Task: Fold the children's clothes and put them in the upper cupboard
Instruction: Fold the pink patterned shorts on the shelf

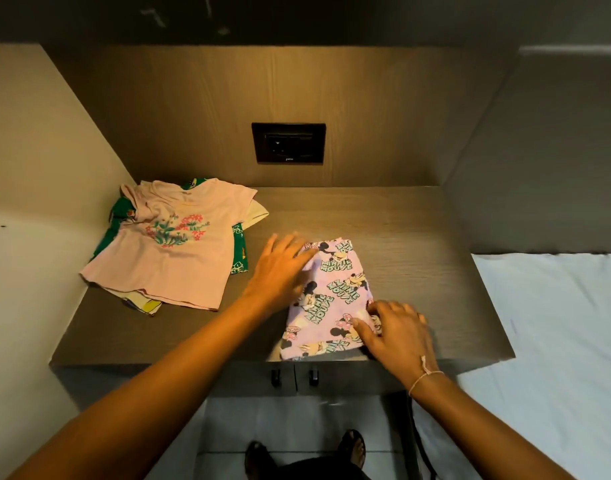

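Observation:
A folded lilac garment with a cartoon mouse print [331, 299] lies near the front edge of the wooden counter [418, 244]. My left hand [283, 268] rests flat on its left edge, fingers spread. My right hand [394, 330] presses on its lower right corner, fingertips on the cloth. To the left lies an unfolded pile: a pink t-shirt with a flower print [172, 247] on top, a green printed garment [240, 251] and a cream one [257, 214] underneath. The upper cupboard is out of view.
A black wall socket [288, 143] sits in the wooden back panel. A side wall [37, 150] closes the counter on the left. Two cupboard door handles [293, 375] hang under the counter. A bed with a white sheet [556, 323] is to the right.

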Motion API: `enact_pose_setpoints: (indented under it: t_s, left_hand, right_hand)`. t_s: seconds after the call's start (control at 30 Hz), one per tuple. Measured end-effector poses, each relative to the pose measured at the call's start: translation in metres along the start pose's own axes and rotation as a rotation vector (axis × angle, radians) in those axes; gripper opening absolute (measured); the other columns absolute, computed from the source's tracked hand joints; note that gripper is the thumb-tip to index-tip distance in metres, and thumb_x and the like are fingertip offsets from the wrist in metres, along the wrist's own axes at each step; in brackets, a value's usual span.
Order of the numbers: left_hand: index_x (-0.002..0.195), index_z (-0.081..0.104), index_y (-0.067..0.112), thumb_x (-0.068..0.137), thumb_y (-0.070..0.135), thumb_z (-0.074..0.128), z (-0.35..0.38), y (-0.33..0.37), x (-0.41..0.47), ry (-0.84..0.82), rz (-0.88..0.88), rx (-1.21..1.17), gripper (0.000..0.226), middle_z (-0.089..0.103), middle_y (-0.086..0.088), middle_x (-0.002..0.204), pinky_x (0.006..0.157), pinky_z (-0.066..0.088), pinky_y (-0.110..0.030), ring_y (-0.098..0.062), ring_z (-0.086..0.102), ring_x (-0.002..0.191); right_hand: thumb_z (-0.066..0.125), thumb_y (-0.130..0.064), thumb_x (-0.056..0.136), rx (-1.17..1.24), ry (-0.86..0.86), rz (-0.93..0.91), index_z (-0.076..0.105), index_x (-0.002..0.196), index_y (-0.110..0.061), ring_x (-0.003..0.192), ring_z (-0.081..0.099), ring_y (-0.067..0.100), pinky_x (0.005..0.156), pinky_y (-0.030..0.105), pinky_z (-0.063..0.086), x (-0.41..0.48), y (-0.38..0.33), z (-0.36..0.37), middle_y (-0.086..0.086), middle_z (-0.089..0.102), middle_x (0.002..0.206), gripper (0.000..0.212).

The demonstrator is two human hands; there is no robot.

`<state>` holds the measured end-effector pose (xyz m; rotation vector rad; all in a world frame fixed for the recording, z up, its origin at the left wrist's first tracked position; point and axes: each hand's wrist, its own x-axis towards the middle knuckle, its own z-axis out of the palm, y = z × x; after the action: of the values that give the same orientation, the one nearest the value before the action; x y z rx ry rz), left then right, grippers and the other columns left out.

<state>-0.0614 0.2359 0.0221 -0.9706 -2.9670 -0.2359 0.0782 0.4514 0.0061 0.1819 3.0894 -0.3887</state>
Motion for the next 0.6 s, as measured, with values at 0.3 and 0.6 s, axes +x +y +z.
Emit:
enact_pose_setpoints:
  t_s: [0.3, 0.6]
  left_hand:
    - [0.141, 0.049, 0.025, 0.085, 0.061, 0.061, 0.032, 0.002, -0.124, -0.066, 0.306, -0.115, 0.068, 0.039, -0.001, 0.154, 0.115, 0.027, -0.045, -0.024, 0.029, 0.145]
    - [0.115, 0.065, 0.029, 0.08, 0.027, 0.076, 0.035, 0.02, -0.14, 0.132, 0.125, -0.405, 0.036, 0.07, 0.005, 0.116, 0.089, 0.055, -0.042, -0.013, 0.063, 0.111]
  right_hand:
    - [0.048, -0.074, 0.081, 0.015, -0.102, -0.493, 0.033, 0.147, -0.033, 0.145, 0.023, 0.018, 0.116, 0.043, 0.021, -0.024, 0.03, 0.003, -0.007, 0.031, 0.155, 0.079]
    - [0.076, -0.025, 0.074, 0.148, 0.178, -0.575, 0.07, 0.104, -0.023, 0.105, 0.06, 0.021, 0.095, 0.047, 0.049, -0.042, 0.024, 0.016, -0.004, 0.07, 0.109, 0.031]
